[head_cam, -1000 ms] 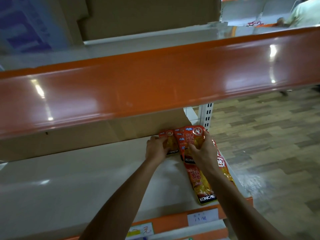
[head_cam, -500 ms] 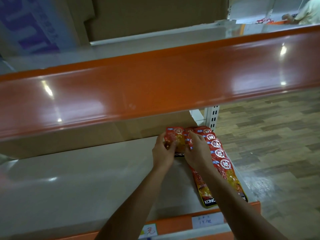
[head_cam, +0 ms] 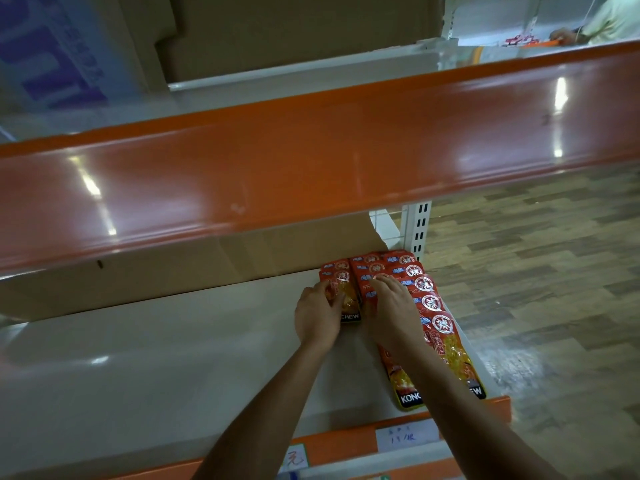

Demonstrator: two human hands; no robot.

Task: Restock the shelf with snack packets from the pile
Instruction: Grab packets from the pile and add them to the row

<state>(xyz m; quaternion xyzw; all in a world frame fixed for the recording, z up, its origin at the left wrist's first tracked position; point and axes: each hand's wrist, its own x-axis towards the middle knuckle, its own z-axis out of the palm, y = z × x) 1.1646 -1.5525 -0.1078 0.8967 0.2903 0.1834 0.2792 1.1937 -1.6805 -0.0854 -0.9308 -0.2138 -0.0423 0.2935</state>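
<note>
Head view, looking down along two bare forearms into a shop shelf. Red and yellow snack packets [head_cam: 446,344] lie flat at the right end of the cream lower shelf [head_cam: 173,358]. They form what look like three side-by-side rows running from the back toward the front lip, each packet overlapping the next like roof tiles.

A black band at the foot of the packets carries white letters. It reads "CHEW" on the left row, and "KONC" and "EW" at the front of the right rows, where the right forearm covers what lies between. Packet tops bear a round white seal with a Chinese character. Five seals can be counted down the right row; the other rows are too overlapped to count surely.

The left hand [head_cam: 317,317] has its grip clamped on the front packet of the left row, thumb across the clear window and fingers bent at its left edge. The right hand [head_cam: 391,306] lies over the middle row, its grip apart, fingers stretched flat on the packet tops.

Two paper price tags sit on the shelf's orange front strip. The white tag [head_cam: 405,436] has handwriting like "13/", and the green-edged tag [head_cam: 294,459] shows one handwritten character.

A cardboard sheet [head_cam: 173,268] lines the back. Above runs the glossy orange edge of the upper shelf [head_cam: 311,161], which carries a cardboard box [head_cam: 294,29]. One slotted white upright [head_cam: 419,230] stands at the right, beside the wood-pattern floor [head_cam: 536,271].
</note>
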